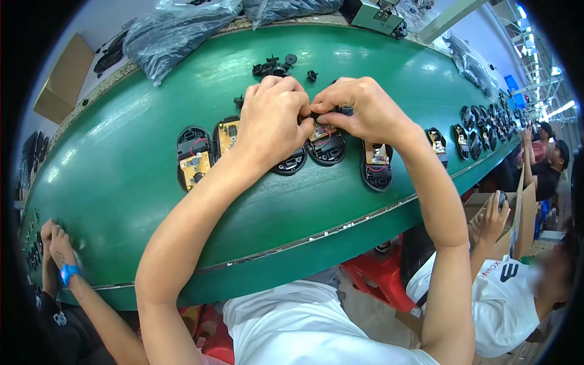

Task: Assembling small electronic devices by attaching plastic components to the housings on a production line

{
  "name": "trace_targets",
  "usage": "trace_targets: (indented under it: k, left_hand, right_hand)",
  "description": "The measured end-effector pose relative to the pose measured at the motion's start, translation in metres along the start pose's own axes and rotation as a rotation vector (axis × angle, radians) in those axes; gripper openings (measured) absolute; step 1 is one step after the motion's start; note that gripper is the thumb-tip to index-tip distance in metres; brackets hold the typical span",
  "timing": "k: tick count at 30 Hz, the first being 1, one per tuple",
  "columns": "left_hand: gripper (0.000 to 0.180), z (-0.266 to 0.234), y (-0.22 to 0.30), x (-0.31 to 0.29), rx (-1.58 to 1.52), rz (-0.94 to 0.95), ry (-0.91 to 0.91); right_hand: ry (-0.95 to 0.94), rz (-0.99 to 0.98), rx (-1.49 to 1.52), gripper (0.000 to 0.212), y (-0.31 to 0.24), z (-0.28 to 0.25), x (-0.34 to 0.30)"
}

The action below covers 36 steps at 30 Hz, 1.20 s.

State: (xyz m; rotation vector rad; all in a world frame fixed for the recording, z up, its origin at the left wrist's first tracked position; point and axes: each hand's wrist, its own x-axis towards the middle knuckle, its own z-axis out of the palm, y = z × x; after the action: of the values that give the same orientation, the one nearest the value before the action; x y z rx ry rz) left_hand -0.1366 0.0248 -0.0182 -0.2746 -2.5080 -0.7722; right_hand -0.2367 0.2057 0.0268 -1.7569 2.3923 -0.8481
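Left hand (274, 117) and right hand (368, 111), both pinching a small black part (314, 115) at a black casing (328, 150), green table (292, 213).

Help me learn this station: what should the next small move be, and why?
Perhaps press gently at the far end of the open black housing: the left hand and right hand meet there, so they could steady and push together, and the exposed circuit board close by calls for care. What they pinch is mostly hidden.
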Motion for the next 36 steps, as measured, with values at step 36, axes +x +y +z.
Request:
trace_targets:
  k: [36]
  left_hand:
    - [0.016,0.016,0.02,-0.005,0.09,-0.182,0.032]
  right_hand:
    - [0.033,-0.045,-0.106,0.017,0.012,0.0,-0.01]
